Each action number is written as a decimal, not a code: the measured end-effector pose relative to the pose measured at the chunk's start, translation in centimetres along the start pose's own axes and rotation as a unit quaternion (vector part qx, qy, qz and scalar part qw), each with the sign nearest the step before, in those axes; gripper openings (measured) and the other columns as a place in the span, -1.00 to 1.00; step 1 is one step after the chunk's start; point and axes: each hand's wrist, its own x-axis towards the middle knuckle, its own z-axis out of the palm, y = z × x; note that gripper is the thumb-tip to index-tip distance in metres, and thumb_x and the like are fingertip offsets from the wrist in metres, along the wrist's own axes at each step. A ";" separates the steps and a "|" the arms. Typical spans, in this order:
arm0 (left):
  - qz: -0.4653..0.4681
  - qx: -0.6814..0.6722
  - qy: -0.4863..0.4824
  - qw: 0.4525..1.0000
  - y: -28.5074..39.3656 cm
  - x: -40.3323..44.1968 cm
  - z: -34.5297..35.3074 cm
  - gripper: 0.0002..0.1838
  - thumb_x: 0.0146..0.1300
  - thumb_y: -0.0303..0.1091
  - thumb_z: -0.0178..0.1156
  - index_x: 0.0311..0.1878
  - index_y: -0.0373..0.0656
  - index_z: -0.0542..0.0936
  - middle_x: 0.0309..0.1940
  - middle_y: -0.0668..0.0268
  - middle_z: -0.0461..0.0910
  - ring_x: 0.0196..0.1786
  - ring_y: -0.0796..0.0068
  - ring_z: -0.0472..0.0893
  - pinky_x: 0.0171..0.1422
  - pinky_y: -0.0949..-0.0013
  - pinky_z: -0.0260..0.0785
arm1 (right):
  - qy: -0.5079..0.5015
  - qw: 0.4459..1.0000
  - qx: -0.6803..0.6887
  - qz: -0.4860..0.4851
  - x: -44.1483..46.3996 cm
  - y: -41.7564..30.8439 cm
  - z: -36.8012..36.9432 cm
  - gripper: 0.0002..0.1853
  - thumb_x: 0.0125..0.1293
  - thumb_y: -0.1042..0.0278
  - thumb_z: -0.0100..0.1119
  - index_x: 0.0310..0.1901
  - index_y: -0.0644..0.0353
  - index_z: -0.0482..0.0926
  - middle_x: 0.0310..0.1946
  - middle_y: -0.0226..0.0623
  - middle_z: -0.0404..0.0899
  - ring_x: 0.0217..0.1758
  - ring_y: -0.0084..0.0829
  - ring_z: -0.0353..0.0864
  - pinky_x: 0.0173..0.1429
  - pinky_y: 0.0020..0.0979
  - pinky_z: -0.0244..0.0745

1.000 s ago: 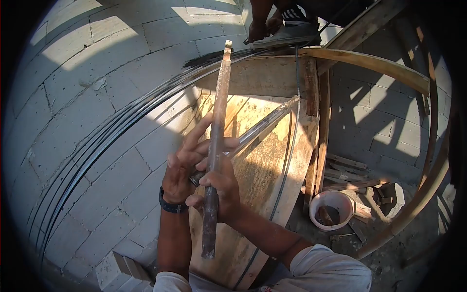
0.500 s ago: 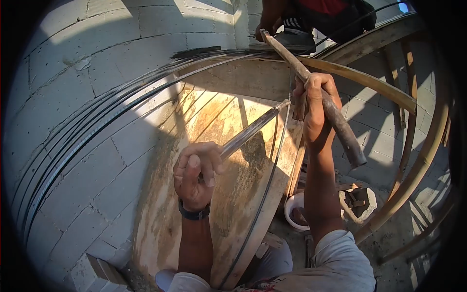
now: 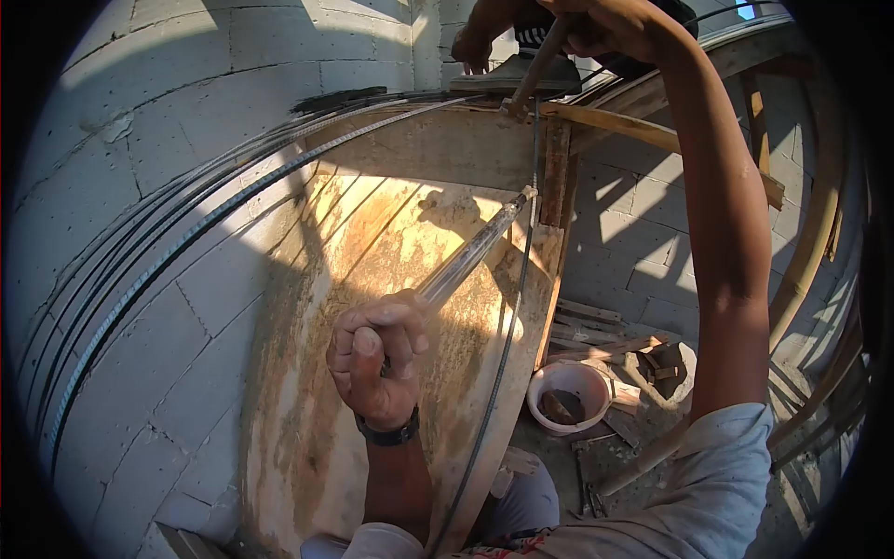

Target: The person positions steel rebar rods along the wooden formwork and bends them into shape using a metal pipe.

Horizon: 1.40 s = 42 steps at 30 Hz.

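Note:
My left hand (image 3: 380, 354) is closed around a smooth metal bar (image 3: 475, 247). The bar's narrow notched tip reaches a thin ribbed steel rod (image 3: 503, 345) that runs down the plywood; I cannot tell whether it grips the rod. High up, my right hand (image 3: 605, 28) is wrapped round a rusty metal bar with a forked end (image 3: 538, 70). That end points down at the top of the board edge, beside the upper part of the same rod. Both bars are partly hidden by the hands.
Sunlit plywood (image 3: 307, 401) slopes below me. Several rebars (image 3: 177, 252) curve along the block wall (image 3: 84, 186). Another person's hand (image 3: 473, 47) and shoe (image 3: 517, 76) are at the top. A bucket (image 3: 566, 396) and bamboo poles (image 3: 792, 289) stand to the right.
My right hand has moved up and away with the rusty bar, whose forked end has swung down to the board edge. My left hand and its bar stay nearly in place.

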 end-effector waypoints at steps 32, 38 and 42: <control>0.008 0.006 -0.019 1.000 0.1 0.1 0.2 -0.64 0.64 -0.15 -0.11 0.08 -0.19 0.59 -0.71 0.50 0.23 -0.28 0.46 0.51 0.31 0.03 0.36 | 0.076 0.874 -0.102 -0.469 -8.1 6.1 14.3 -0.23 0.23 -0.55 0.28 -0.51 0.20 0.60 -0.73 -0.33 0.40 -0.63 -0.31 0.43 -0.46 -0.25 0.33; -0.001 0.017 -0.025 1.000 0.3 0.1 0.3 -0.63 0.68 -0.16 -0.17 0.09 -0.17 0.58 -0.73 0.52 0.19 -0.31 0.46 0.49 0.33 0.02 0.36 | 0.098 0.910 -0.066 -0.397 -9.2 4.2 16.1 -0.31 0.52 -0.25 -0.06 -0.60 0.17 0.59 -0.77 -0.21 0.45 -0.65 -0.11 0.48 -0.43 -0.12 0.39; 0.010 0.052 -0.023 0.998 -0.2 -1.3 0.8 -0.61 0.68 -0.12 -0.18 0.06 -0.17 0.58 -0.73 0.51 0.19 -0.33 0.46 0.48 0.29 0.03 0.35 | 0.142 0.899 -0.096 -0.404 -11.3 5.6 16.5 -0.51 0.50 0.01 0.08 -0.55 0.16 0.60 -0.67 -0.16 0.56 -0.54 -0.05 0.58 -0.27 -0.03 0.47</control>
